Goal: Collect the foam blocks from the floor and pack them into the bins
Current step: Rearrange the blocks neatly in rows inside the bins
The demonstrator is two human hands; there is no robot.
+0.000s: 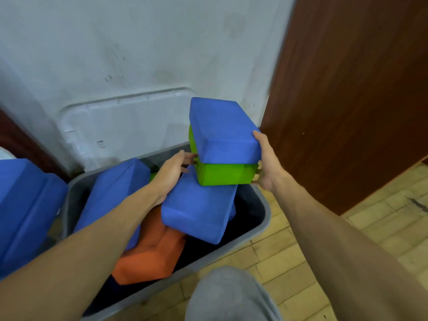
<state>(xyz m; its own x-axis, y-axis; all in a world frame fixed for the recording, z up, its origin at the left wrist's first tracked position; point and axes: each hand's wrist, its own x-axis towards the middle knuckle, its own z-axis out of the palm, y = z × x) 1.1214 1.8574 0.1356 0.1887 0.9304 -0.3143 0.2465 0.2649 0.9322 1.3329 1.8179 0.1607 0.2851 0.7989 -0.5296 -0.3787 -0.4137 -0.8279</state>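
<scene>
The right hand clasps the near right end of a two-block stack, thumb against the top blue foam block and fingers curled round the end of the green foam block beneath it; the left hand is unclenched, its straight fingers reaching to the green block's left side, apparently touching it, though blur makes the contact hard to read; the stack is held over the far right corner of the grey bin, just above a tilted blue foam block that lies across an orange foam block; another blue foam block leans against the bin's left wall, and a further blue one sits at the far left, whether in a second bin I cannot tell.

The risk, as I judge it, lies in the loose packing; the blocks inside rest at angles, so a stack set on the tilted one would likely slide or tip; the top block sits free on the green one and could slip off toward the tiled floor; only one hand truly grips, so an uneven squeeze might shear the pair apart; piled this high, the translucent lid leaning on the wall may not close.
</scene>
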